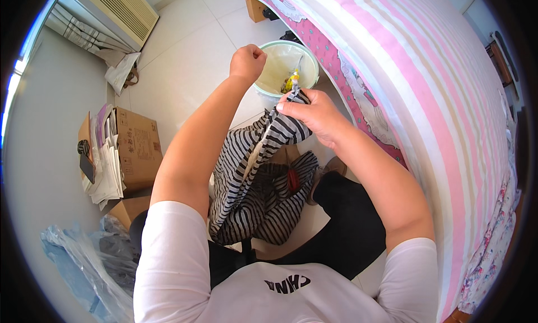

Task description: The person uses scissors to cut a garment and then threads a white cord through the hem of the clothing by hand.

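Observation:
Between my thumb and fingers, my right hand (pixel 317 115) pinches the upper end of a black-and-grey striped cloth (pixel 241 154). The cloth hangs down in folds in front of me, with a pale strip showing along one edge. My left hand (pixel 247 63) is curled closed beside the left rim of a waste bin (pixel 275 56); nothing shows in its fingers. A clear liner covers the inside of the bin, and yellow scraps (pixel 290 81) lie in it. A red-handled tool (pixel 292 179), perhaps scissors, rests among the lower folds of the cloth.
A bed with a striped sheet (pixel 403 70) runs along the right. To the left stand a cardboard box (pixel 138 148), a stack of papers (pixel 110 167) and plastic bags (pixel 90 260). A beige slatted unit (pixel 119 11) is at the upper left, above the tiled floor (pixel 189 66).

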`<state>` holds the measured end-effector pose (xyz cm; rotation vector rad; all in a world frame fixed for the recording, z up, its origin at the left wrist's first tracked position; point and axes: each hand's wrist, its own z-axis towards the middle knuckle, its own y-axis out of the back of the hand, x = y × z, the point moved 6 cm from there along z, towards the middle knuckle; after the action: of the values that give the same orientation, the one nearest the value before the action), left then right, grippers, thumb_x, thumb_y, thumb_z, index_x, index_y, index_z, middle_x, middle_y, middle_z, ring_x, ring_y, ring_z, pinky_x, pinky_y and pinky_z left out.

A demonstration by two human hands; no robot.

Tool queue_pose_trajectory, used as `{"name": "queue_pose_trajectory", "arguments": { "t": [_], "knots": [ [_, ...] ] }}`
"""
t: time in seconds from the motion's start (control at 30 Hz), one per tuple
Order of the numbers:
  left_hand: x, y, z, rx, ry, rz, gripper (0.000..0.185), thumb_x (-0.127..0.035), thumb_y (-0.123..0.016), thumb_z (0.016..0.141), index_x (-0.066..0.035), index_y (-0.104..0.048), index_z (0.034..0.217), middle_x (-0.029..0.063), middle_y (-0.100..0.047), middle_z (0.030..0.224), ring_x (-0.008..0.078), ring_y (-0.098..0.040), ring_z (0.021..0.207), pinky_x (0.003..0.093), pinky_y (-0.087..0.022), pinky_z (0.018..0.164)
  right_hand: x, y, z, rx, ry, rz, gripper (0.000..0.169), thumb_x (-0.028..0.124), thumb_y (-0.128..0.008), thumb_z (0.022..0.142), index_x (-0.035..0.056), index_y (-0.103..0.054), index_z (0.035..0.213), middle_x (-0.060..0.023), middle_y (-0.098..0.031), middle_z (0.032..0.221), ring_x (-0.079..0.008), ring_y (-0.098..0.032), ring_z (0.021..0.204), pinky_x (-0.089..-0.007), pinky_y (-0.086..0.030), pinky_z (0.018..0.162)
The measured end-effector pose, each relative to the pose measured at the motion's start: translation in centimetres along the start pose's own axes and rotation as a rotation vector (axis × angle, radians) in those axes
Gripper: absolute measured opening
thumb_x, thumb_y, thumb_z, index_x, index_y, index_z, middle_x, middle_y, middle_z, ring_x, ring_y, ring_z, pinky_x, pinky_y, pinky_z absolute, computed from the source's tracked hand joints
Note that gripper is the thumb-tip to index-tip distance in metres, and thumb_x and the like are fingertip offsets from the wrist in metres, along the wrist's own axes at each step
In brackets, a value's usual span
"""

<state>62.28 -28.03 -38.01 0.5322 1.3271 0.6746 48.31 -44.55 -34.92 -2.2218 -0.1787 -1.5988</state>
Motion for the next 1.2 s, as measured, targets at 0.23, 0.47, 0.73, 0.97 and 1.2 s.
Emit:
{"name": "queue_pose_trajectory", "arguments": {
  "t": [0.23, 0.47, 0.73, 0.97, 1.2],
  "knots": [
    [-1.0, 4.4, -8.1, 0.266, 0.096, -0.354, 0.021, -0.022, -0.062, 0.088, -0.001, -0.063, 0.092, 0.0035, -0.063, 0.078, 0.0109, -0.056, 0.070, 0.0257, -0.047, 0.066, 0.8, 0.1, 0.8, -0.068, 0.087, -0.017, 0.027, 0.019, -0.072, 0.078, 0.0044, -0.064, 0.099, -0.0028, -0.065, 0.092, -0.0099, -0.061, 0.084, -0.0253, -0.048, 0.076],
    [-1.6, 11.1, -20.7, 0.298, 0.064, -0.370, 0.028, -0.018, -0.068, 0.087, 0.000, -0.057, 0.106, 0.0012, -0.061, 0.090, 0.0075, -0.055, 0.077, 0.0230, -0.047, 0.070, 2.5, -4.6, 0.8, -0.003, 0.129, -0.065, 0.026, 0.021, -0.073, 0.080, 0.0032, -0.065, 0.098, -0.0037, -0.066, 0.089, -0.0105, -0.062, 0.080, -0.0253, -0.049, 0.073],
    [0.4, 12.7, -23.8, 0.136, 0.192, -0.493, 0.013, -0.005, -0.064, 0.086, 0.000, -0.055, 0.094, -0.0031, -0.058, 0.076, 0.0026, -0.049, 0.064, 0.0190, -0.042, 0.058, 4.3, -8.8, 0.1, 0.091, 0.274, -0.180, 0.017, 0.018, -0.069, 0.084, 0.0065, -0.065, 0.095, 0.0001, -0.064, 0.087, -0.0074, -0.058, 0.078, -0.0235, -0.048, 0.071],
    [0.4, 15.1, -24.1, 0.107, 0.177, -0.517, 0.010, -0.004, -0.061, 0.087, 0.000, -0.053, 0.091, -0.0037, -0.054, 0.074, 0.0018, -0.048, 0.064, 0.0184, -0.039, 0.055, 3.2, -9.5, 1.5, 0.229, 0.302, -0.364, 0.017, 0.019, -0.065, 0.087, 0.0058, -0.063, 0.098, 0.0009, -0.063, 0.089, -0.0073, -0.057, 0.082, -0.0236, -0.047, 0.077],
    [0.9, 15.7, -24.1, 0.130, 0.173, -0.577, 0.008, -0.002, -0.060, 0.086, 0.000, -0.054, 0.090, -0.0043, -0.053, 0.074, 0.0009, -0.047, 0.065, 0.0176, -0.038, 0.056, 2.3, -13.0, 0.0, 0.440, 0.151, -0.491, 0.055, 0.029, -0.074, 0.080, 0.0027, -0.054, 0.124, -0.0057, -0.061, 0.110, -0.0136, -0.056, 0.100, -0.0295, -0.044, 0.091]
  ]
}}
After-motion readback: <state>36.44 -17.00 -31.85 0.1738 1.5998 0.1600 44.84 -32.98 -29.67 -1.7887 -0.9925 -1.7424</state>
